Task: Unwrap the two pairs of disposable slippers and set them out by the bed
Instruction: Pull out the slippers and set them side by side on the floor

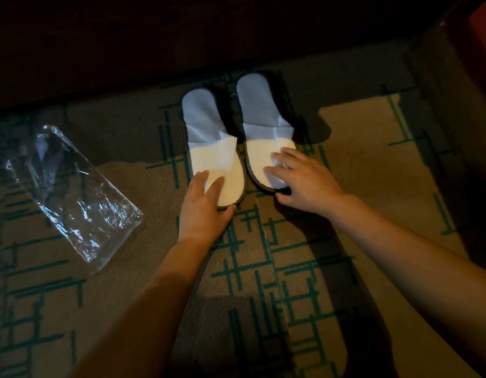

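Now two white slippers lie side by side on the carpet (359,165), just touching, their far ends in shadow at the dark bed base (154,50). The left hand (206,203) rests flat on the near end of the left slipper (209,137), fingers spread, gripping nothing. The right hand (301,178) lies likewise on the right slipper (261,115), fingers apart, thumb at its near edge. A clear wrapper (72,192) lies well apart to the left.
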Demonstrator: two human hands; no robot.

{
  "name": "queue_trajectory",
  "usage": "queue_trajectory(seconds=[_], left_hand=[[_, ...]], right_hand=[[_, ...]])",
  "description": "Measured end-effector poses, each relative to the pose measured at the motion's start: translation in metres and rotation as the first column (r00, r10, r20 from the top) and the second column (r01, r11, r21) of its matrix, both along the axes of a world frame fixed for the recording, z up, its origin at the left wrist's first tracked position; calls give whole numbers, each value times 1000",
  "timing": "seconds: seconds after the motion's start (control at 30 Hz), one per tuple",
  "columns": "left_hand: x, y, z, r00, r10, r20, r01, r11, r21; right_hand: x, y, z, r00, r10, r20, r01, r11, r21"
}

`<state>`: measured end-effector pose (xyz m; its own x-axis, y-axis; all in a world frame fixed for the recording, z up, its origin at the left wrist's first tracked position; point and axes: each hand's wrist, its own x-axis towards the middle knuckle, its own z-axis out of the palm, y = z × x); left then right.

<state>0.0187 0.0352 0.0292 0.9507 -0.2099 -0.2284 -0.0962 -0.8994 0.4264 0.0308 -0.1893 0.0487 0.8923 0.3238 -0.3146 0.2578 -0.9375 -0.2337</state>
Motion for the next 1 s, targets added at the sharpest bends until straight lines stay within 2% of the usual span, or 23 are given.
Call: queue_trajectory(seconds=[0.73, 0.8, 0.9, 1.0], left_hand=[[7, 6, 4, 998, -59, -19, 60, 998, 20], [5, 8, 6, 998, -64, 13, 64, 998, -5], [0, 8, 10, 994, -73, 78, 78, 995, -62], [-8, 12, 21, 992, -104, 71, 110, 990, -93]], right_hand=[[-3, 3, 3, 999, 33, 3, -33, 999, -41], [-7, 4, 2, 998, 21, 55, -21, 1000, -2], [-20, 8, 0, 977, -5, 213, -11, 997, 76], [-37, 16, 1, 963, -68, 261, 44, 994, 95]])
